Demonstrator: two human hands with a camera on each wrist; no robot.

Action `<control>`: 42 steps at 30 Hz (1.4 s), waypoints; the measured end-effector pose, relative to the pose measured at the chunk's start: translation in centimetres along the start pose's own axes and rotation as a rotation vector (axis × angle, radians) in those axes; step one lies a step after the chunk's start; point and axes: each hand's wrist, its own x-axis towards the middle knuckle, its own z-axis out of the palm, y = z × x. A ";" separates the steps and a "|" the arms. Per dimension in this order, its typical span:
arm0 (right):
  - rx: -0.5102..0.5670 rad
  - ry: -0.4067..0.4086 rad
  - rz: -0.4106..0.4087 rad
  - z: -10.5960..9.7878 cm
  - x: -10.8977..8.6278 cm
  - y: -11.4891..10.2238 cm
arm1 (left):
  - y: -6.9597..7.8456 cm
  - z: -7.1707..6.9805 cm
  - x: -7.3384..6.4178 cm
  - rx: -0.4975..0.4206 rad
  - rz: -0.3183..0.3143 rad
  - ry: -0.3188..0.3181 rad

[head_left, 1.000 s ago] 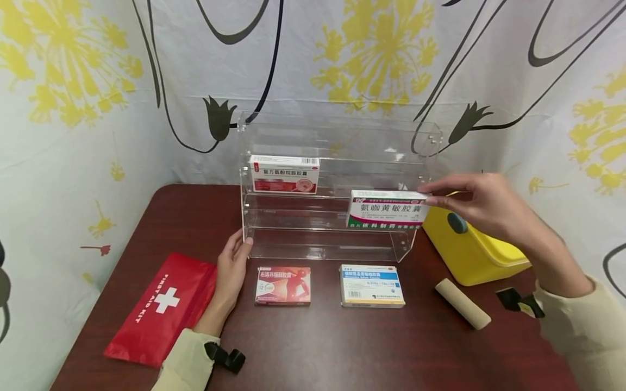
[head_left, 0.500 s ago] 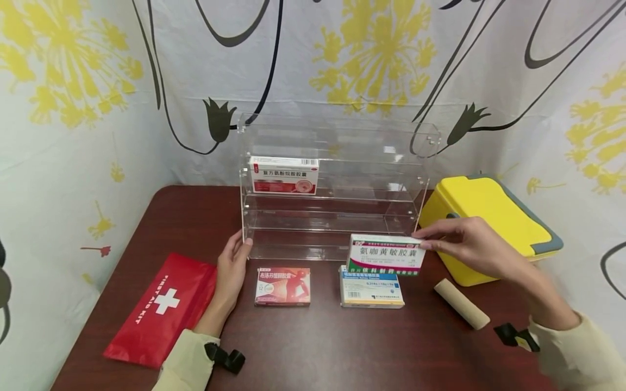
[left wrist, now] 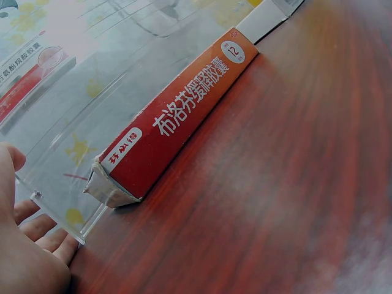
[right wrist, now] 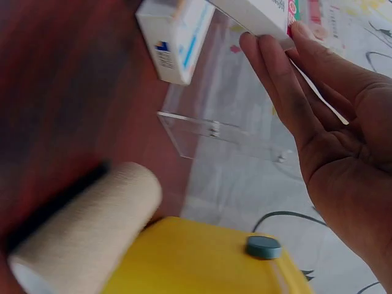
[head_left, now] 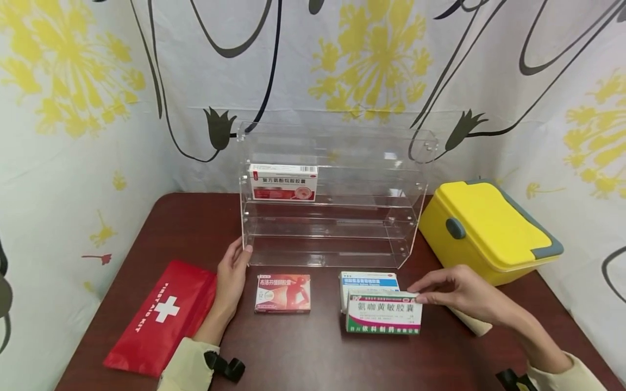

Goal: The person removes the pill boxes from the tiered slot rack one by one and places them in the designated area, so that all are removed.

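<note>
My right hand pinches the right end of a white, green and magenta medicine box between thumb and fingers. That box stands upright in front of a blue and white medicine box, hiding its lower part. With thumb and fingers on either side of its left panel, my left hand grips a clear acrylic display rack. On the rack's upper left tier leans a red and white medicine box. A pink-red medicine box lies on the table in front of the rack; its red side faces the left wrist view.
A red first aid pouch lies to the left of my left forearm. Behind my right hand sits a yellow lidded box. A beige cylinder lies by it, partly covered by my right hand in the head view.
My right hand has brought the green and white medicine box down from in front of the rack's right side toward me, past the blue and white box. My left hand keeps its place on the rack.
</note>
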 end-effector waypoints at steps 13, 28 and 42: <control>0.119 -0.144 -0.038 2.7 -1.6 2.1 | -0.1 -0.1 0.1 -0.020 0.013 -0.009; -0.142 -0.038 -0.121 5.0 -1.8 2.9 | -0.1 -0.1 0.1 -0.029 0.022 -0.023; -0.163 -0.029 -0.092 5.4 -1.7 3.1 | 2.4 0.0 -0.6 -0.015 -0.028 -0.044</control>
